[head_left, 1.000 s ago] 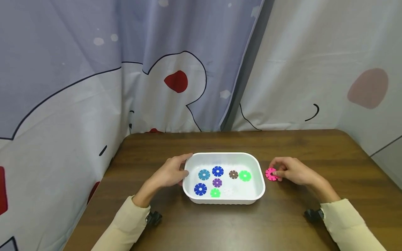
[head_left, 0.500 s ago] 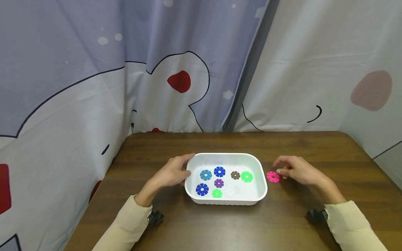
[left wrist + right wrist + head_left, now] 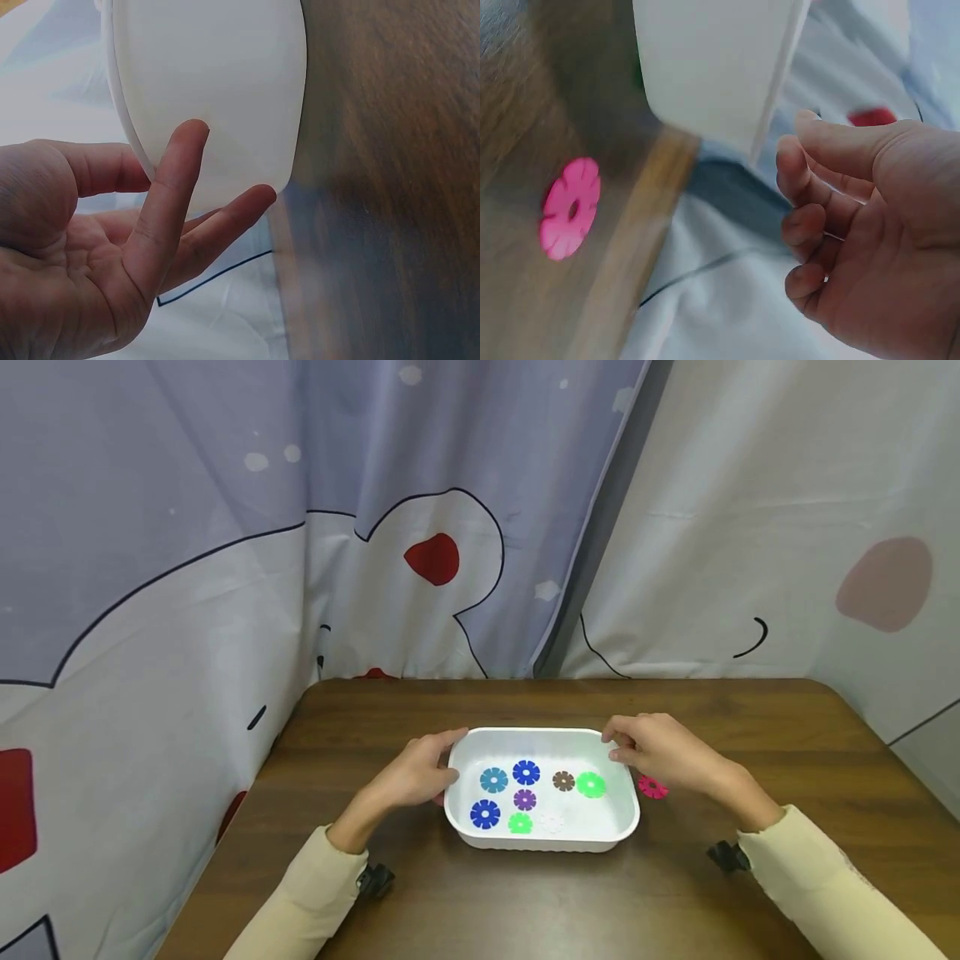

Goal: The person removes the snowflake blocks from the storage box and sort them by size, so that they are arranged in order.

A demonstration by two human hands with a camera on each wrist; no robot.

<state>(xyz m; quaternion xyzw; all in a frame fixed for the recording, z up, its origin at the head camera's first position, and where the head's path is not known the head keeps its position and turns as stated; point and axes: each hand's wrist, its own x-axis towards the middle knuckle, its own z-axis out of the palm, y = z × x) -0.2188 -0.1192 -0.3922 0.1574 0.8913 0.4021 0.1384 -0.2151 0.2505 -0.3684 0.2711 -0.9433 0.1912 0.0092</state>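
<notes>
Both hands are apart at the tray [image 3: 540, 844]: my left hand [image 3: 411, 772] grips its left end, thumb over the rim and fingers against the outside; my right hand [image 3: 667, 752], loosely curled and holding nothing, is at the far right corner, whether touching I can't tell. Beside the tray, the pink disc [image 3: 653, 788] lies on the table [image 3: 525, 910]; other discs [image 3: 597, 787] lie inside.

Tray [image 3: 536, 742] before you: smooth plastic, soft sheen. Pink disc [image 3: 561, 202]: plastic look, smooth. Tabletop [image 3: 540, 910]: wood-grained, mildly glossy. Your sleeves [image 3: 292, 893]: matt cloth. Curtain [image 3: 465, 435]: creased fabric.
</notes>
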